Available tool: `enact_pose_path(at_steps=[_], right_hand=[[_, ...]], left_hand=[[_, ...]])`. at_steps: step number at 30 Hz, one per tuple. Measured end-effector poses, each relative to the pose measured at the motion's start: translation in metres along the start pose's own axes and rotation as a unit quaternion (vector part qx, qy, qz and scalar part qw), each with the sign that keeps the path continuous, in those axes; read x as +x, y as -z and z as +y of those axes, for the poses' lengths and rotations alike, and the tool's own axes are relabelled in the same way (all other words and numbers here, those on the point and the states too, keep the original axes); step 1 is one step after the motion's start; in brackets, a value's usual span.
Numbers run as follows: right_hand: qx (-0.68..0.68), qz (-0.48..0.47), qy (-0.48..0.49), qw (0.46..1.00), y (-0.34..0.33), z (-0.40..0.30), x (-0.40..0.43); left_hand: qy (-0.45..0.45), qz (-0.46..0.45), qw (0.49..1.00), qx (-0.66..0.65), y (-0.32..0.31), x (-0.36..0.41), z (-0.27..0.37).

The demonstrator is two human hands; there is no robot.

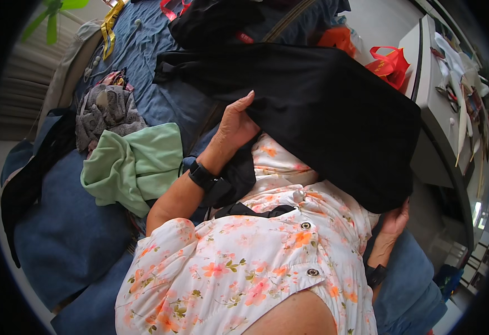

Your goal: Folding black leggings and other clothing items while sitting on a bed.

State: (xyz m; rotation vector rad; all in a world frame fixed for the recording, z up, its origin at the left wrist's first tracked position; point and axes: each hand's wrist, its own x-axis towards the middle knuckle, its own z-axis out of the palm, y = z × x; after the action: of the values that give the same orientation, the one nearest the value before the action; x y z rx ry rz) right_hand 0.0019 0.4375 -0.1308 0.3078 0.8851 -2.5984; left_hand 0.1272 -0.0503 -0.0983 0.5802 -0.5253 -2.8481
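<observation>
A smooth black garment (332, 113) is spread out in front of me, partly across my lap. One narrower end of it reaches left over the blue bedding. My left hand (238, 121) holds its near left edge, thumb raised along the cloth and fingers hidden beneath it. At the lower right corner, my right hand (396, 220) grips the edge, its fingertips mostly covered by the fabric. Both wrists wear black bands. Close to my left forearm lies a light green cloth (140, 163), loosely folded.
Blue bedding (144, 92) lies beneath the clothes. A grey patterned cloth (108, 111) is bunched at the left. More black clothing (217, 25) lies at the far side. Beyond the garment stands a red bag (389, 67). A cabinet (433, 109) at the right carries scissors and other small items.
</observation>
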Motion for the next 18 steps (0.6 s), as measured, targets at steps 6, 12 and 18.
enact_pose_path(at_steps=[6,12,18], right_hand=[[0.013,0.019,-0.027,0.999,-0.009,0.014,-0.006],[-0.115,0.066,-0.007,0.991,-0.017,0.014,0.013],[-0.262,0.099,0.019,0.96,-0.031,0.039,0.025]], left_hand=[[0.039,0.011,0.999,0.027,0.003,0.007,-0.008],[0.075,-0.011,0.993,0.09,-0.015,0.016,-0.012],[0.06,-0.039,0.993,0.089,-0.019,0.03,-0.016]])
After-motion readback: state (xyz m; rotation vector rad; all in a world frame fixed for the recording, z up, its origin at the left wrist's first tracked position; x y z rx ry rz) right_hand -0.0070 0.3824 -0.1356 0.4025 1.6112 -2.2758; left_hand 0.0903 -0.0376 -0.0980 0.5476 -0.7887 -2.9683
